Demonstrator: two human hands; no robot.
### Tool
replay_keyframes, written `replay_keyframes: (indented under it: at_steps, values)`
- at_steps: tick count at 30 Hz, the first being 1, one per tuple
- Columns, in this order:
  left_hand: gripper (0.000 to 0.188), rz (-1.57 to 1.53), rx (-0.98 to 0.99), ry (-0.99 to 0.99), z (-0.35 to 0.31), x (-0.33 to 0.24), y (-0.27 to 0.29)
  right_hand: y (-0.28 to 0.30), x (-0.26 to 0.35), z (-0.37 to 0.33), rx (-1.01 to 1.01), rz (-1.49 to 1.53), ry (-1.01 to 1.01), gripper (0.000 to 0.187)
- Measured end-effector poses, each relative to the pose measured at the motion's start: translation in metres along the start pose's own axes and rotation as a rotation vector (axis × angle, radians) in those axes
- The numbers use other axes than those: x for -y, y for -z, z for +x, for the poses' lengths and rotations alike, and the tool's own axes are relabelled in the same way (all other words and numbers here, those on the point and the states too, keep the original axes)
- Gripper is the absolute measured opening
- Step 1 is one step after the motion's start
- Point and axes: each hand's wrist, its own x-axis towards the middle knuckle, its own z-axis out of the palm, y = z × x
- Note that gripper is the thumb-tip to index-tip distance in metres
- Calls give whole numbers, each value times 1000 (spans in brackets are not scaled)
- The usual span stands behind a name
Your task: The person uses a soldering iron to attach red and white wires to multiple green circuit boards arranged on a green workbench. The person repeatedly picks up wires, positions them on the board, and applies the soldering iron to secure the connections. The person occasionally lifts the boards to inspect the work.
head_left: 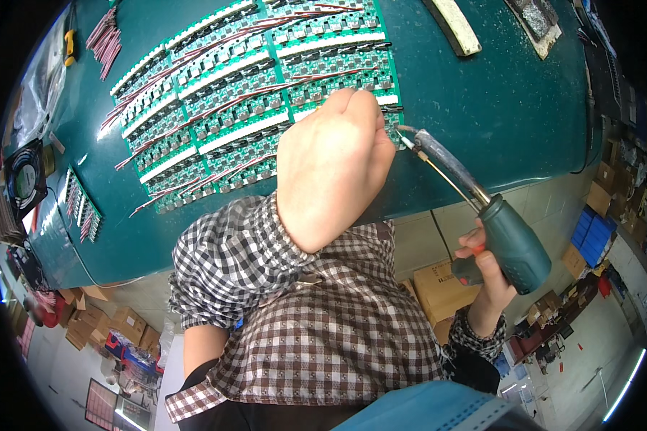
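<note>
My left hand (pixel 334 154) is closed over the right edge of a large panel of green circuit boards (pixel 226 123). Its fingers are curled and pressed together, and whatever they pinch is hidden beneath them. Thin red, black and white wires (pixel 248 95) lie across the rows of boards, alongside white connector strips. My right hand (pixel 490 279) grips a dark green soldering gun (pixel 516 241), with a finger at its red trigger. The gun's metal tip and thin feed tube point left, reaching the panel's right edge close beside my left fingers.
A green mat (pixel 474 108) covers the table. Bundled wires (pixel 105 39) and a yellow-handled tool (pixel 70 47) lie at the far left. A smaller board (pixel 81 205) and a black fan (pixel 26 176) sit at the left. At the far right are a pale bar (pixel 453 27) and a tip-cleaning pad (pixel 535 20).
</note>
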Motion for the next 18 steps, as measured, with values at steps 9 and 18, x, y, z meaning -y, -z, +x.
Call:
replay_keyframes:
  at_steps: [9,18]
  values:
    - [10,8,7,9,0,0,1,0,-1,0,-54,32,-22,51]
    - [10,25,-5,11,-2,-1,-1,-4,-5,-2,-96,51,-30,53]
